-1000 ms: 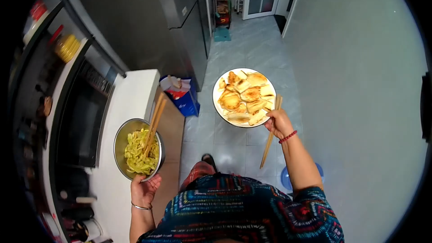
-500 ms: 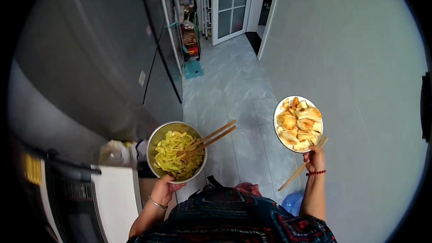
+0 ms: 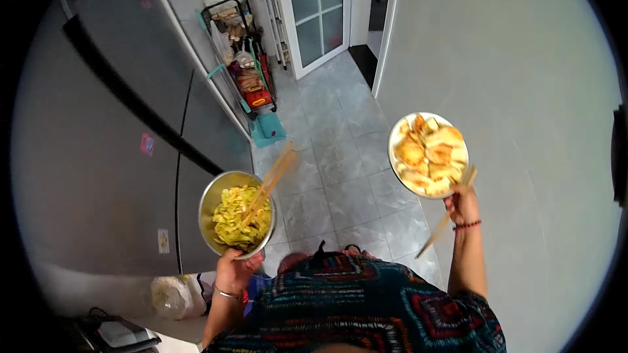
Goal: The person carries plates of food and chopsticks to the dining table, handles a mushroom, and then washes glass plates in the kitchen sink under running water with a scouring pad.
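My left hand (image 3: 237, 270) grips the near rim of a metal bowl (image 3: 208, 204), thumb on the edge and fingers beneath. Sliced yellow-green food (image 3: 235, 216) fills the bowl, and a pair of wooden chopsticks (image 3: 269, 180) leans out of it to the upper right, slightly blurred. On the right, my right hand (image 3: 463, 204) holds a white plate (image 3: 397, 165) by its near edge, together with a second pair of chopsticks (image 3: 437, 232) below the plate. Browned flat pieces of food (image 3: 435, 153) cover the plate.
A tall grey fridge (image 3: 104, 157) lines the left. Farther ahead are a loaded cart (image 3: 245, 59), a teal dustpan (image 3: 268, 129) and an open white glass-paned door (image 3: 317, 16). A grey wall (image 3: 523, 104) runs along the right. Plastic bags (image 3: 173, 297) sit at lower left.
The counter has dropped mostly out of view at lower left, while the door and cart appear nearer. Both hands still hold the bowl and plate, now farther apart than one second ago.
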The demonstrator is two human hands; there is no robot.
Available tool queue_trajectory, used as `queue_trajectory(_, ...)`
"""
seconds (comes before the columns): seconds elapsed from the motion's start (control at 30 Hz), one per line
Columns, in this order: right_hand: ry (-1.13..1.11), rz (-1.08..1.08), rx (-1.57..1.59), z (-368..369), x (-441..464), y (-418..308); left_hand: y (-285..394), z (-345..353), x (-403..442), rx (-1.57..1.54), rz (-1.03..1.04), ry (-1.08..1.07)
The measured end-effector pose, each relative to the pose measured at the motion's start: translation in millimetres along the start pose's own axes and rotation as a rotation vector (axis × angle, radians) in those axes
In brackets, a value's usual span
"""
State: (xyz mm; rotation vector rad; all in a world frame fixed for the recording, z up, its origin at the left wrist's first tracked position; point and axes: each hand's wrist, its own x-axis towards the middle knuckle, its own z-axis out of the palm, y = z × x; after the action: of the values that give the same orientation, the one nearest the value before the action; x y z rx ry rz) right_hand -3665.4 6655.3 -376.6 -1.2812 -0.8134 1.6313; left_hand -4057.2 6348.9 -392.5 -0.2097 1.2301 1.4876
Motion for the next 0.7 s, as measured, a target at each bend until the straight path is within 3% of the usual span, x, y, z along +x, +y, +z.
queue_trajectory(0.07,-0.048,0.033,0.046,96,157,-26,83,56,115,-0.004,0.047,0.014)
queue_trajectory(0.2,-0.095,0.053,-0.009,392,502,-31,327,133,442,-0.003,0.112,0.088)
queue_trajectory(0.27,-0.097,0.049,-0.003,521,633,-19,442,144,591,0.027,0.102,0.078)
queue_trajectory(0.3,-0.082,0.044,0.003,567,674,-17,486,145,646,0.080,0.096,-0.069)
queue_trajectory(0.33,-0.075,0.019,0.026,602,705,-19,523,147,688,0.141,0.111,-0.231)
queue_trajectory(0.37,-0.049,0.025,0.033,616,727,-19,541,154,714,0.157,0.133,-0.096)
queue_trajectory(0.47,-0.054,0.024,0.053,611,783,-35,564,234,757,0.151,0.164,0.025)
queue_trajectory(0.5,-0.059,0.024,0.057,633,829,-66,605,271,797,0.176,0.102,-0.064)
queue_trajectory(0.63,-0.005,0.044,0.079,843,1130,-241,882,497,1045,0.293,0.071,-0.040)
queue_trajectory(0.7,0.009,0.049,0.071,890,1260,-277,948,583,1155,0.265,0.070,-0.103)
